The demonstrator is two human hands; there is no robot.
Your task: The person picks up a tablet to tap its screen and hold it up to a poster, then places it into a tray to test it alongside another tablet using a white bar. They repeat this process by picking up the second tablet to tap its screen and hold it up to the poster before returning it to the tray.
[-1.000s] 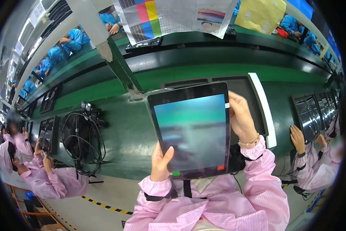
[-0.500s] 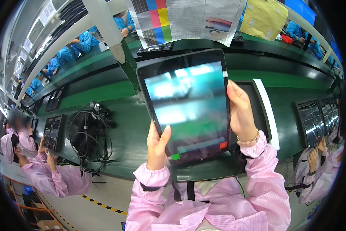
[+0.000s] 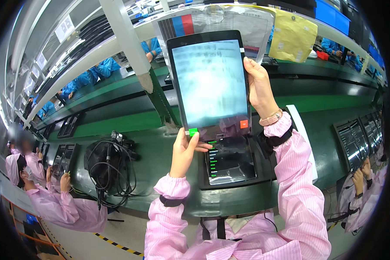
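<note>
A long green workbench [image 3: 117, 125] curves across the factory floor, with a white support post [image 3: 130, 47] rising from it and sheets of paper, one of them yellow [image 3: 292, 37], hanging from the rail above. Held up in front of those sheets, well clear of the bench, is a dark-framed tablet [image 3: 210, 82], upright and tilted slightly, its screen pale and blurred, with a small green tab at its lower left corner and an orange one at its lower right. Below it, a second screen [image 3: 229, 160] lies flat in a black tray on the bench, showing green lines. To the left on the bench sits a black bundle of cables [image 3: 110, 162]. The right hand [image 3: 260, 89], in a pink striped sleeve with a wristband, is wrapped around the tablet's right edge, fingers closed behind it. The left hand [image 3: 184, 149] reaches up to the tablet's lower left corner, thumb and fingertips pinching the edge beside the green tab. A co-worker in pink [image 3: 52, 199] sits at the far left, and another person's hand [image 3: 359, 175] shows at the right.
</note>
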